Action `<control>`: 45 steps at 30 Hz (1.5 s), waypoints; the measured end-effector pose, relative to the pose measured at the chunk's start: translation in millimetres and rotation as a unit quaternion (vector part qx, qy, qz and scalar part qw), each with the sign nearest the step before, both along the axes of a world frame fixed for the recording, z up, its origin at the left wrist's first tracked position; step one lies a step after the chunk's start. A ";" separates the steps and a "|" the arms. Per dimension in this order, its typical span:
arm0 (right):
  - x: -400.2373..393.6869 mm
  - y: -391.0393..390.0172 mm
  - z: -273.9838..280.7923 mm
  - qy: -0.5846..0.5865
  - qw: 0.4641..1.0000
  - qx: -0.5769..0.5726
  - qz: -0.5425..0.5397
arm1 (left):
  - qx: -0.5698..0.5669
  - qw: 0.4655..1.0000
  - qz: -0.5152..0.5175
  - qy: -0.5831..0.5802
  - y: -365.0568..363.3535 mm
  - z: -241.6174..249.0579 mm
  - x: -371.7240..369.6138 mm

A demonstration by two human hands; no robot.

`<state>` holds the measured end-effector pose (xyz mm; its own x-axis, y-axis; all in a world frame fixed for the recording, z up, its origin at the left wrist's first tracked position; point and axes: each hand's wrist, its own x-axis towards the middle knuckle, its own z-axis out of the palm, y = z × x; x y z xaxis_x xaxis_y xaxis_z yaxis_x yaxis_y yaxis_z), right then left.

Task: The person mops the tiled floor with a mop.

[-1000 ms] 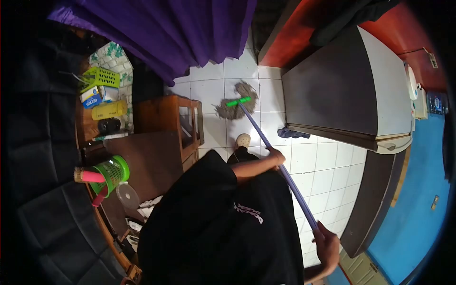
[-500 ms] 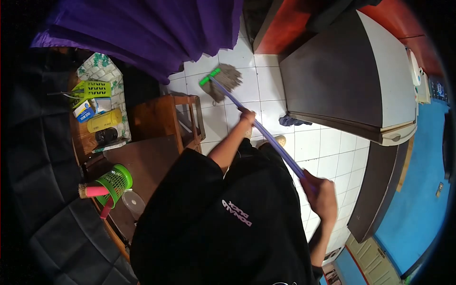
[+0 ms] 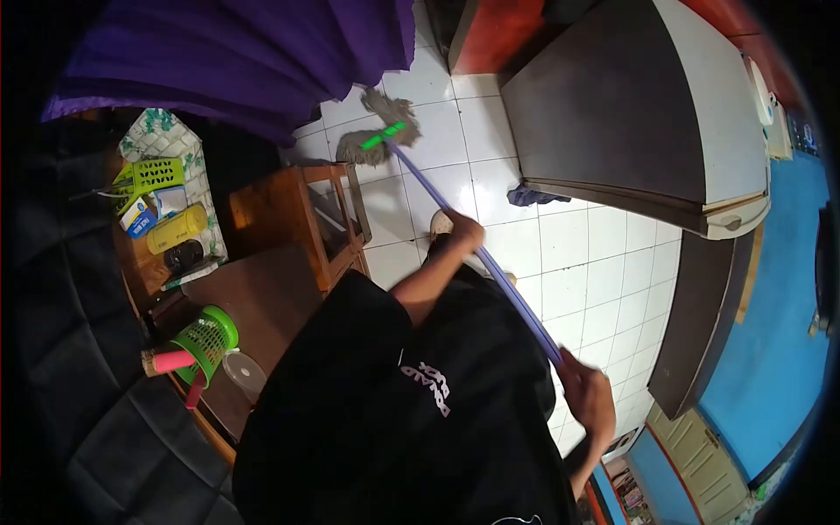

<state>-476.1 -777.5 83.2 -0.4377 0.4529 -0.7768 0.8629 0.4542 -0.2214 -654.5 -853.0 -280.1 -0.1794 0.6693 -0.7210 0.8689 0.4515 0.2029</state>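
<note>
A mop with a purple handle slants across the middle of the head view. My left hand is wrapped round the handle about midway. Near its upper end, my right hand grips it too, its fingers slightly blurred. The mop's green clamp and grey strands lie on the white tiled floor, spread to both sides, close to a purple curtain and a wooden stand. Part of one light shoe shows beside my left hand.
A fridge stands to the right, with a dark cloth on the floor beside it. At the left, a table bears a green basket, a lidded container and a yellow bottle. A dark sofa borders it.
The mop head has shifted a little left, and its strands now spread to both sides of the clamp. Both hands keep their hold on the handle. The whole view has shifted slightly.
</note>
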 end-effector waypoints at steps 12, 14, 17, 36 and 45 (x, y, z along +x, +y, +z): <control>171.7 -40.0 8.5 0.057 0.965 0.069 -0.246 | 0.145 0.688 0.650 -0.288 29.2 -9.2 200.5; 149.9 -54.9 -28.4 0.135 0.922 0.028 -0.361 | 0.195 0.760 0.600 -0.158 17.9 -27.1 182.4; 155.6 -36.3 -114.8 0.211 0.963 0.029 -0.165 | 0.297 0.830 0.472 0.005 10.5 -14.5 162.1; 548.9 -45.6 20.9 0.074 0.957 0.018 -0.280 | 0.222 0.839 -0.129 -0.480 7.1 95.0 523.4; 512.8 -39.1 -12.4 0.145 0.957 0.087 -0.237 | 0.264 0.929 -0.059 -0.255 7.2 87.9 501.3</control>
